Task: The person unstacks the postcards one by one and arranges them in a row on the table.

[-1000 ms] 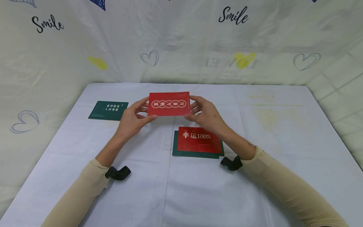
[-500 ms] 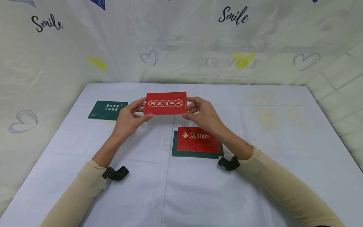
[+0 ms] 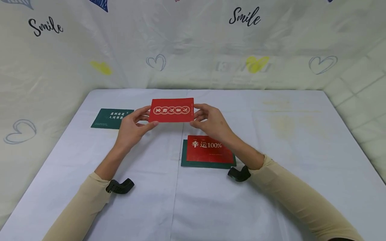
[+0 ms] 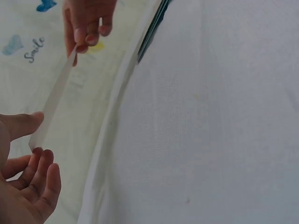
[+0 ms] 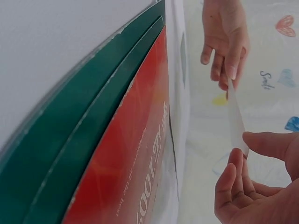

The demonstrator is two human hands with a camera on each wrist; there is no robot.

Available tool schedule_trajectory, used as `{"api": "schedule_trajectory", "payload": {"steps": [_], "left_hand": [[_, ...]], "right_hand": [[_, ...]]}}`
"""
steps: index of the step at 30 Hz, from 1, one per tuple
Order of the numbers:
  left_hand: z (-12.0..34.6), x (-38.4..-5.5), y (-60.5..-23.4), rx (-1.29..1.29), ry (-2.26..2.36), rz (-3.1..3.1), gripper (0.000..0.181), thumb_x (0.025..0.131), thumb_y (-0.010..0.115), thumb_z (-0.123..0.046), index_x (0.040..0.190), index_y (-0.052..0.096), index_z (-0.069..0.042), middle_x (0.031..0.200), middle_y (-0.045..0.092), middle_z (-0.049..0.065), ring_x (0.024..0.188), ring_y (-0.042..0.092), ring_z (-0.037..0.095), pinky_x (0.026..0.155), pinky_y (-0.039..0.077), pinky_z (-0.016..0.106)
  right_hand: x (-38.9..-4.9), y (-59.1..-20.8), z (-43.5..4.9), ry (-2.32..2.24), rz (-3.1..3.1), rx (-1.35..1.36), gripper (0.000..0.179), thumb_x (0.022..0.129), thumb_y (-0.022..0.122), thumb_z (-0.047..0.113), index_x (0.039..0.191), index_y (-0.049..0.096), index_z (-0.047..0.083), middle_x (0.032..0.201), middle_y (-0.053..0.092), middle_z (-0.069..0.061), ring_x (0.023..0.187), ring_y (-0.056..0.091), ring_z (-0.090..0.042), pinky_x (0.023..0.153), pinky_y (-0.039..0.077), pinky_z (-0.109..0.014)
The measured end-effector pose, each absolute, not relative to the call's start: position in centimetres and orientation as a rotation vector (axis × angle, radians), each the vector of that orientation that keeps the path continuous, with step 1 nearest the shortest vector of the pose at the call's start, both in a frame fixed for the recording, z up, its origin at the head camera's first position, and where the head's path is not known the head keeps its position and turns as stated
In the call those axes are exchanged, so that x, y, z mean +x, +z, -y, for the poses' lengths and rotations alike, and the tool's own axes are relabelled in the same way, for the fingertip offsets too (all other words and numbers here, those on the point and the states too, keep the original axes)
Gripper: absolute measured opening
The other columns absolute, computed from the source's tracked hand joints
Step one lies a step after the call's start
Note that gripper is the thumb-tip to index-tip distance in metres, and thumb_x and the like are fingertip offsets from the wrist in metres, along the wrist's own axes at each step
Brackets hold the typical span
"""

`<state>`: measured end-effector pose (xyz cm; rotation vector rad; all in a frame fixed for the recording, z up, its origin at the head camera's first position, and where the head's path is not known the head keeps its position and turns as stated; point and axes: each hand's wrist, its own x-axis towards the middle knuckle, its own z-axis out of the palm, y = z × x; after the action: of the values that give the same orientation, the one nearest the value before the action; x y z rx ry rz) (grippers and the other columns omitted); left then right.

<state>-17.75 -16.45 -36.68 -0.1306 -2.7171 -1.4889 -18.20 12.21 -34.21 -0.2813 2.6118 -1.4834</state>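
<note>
Red card: one, raised above the white worktop, printed face toward you. Your left hand pinches one short edge, your right hand the other, probably to leave the print uncovered and the card level. Second red card: on green cards, their edges showing, perhaps stacked for tidiness. Single green card: flat, well apart.

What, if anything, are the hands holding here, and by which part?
A thin, rectangular red paper card with white print: the left hand pinches its left short edge, the right hand its right short edge.
</note>
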Motion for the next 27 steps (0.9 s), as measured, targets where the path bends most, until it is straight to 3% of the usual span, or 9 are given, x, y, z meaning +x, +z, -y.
{"api": "schedule_trajectory", "payload": {"steps": [13,17,27], "left_hand": [[17.5,-17.8,-36.6,-0.116,-1.501,2.72,0.07,0.095,0.077,-0.036,0.157,0.048,-0.021,0.137,0.06,0.013,0.121,0.06,0.025,0.075,0.051,0.007],[17.6,-17.9,-36.6,-0.124,-1.476,2.729,0.07,0.096,0.076,-0.036,0.158,0.047,-0.02,0.14,0.059,0.013,0.124,0.059,0.026,0.078,0.048,0.006],[18.2,-18.1,-36.4,-0.061,-1.449,2.801,0.071,0.097,0.075,-0.034,0.16,0.044,-0.021,0.15,0.052,0.015,0.131,0.057,0.032,0.072,0.051,0.008]], "right_hand": [[-18.5,-34.3,-11.3,-1.488,-2.617,-0.294,0.068,0.093,0.079,0.018,0.154,0.051,0.013,0.115,0.072,-0.008,0.101,0.068,-0.022,0.078,0.06,-0.028],[-18.6,-34.4,-11.2,-1.502,-2.594,-0.281,0.066,0.093,0.078,0.019,0.153,0.051,0.012,0.115,0.071,-0.008,0.102,0.067,-0.021,0.077,0.059,-0.026],[-19.0,-34.5,-10.4,-1.514,-2.543,-0.273,0.067,0.095,0.077,0.018,0.155,0.049,0.012,0.117,0.07,-0.008,0.102,0.065,-0.021,0.076,0.059,-0.025]]}}
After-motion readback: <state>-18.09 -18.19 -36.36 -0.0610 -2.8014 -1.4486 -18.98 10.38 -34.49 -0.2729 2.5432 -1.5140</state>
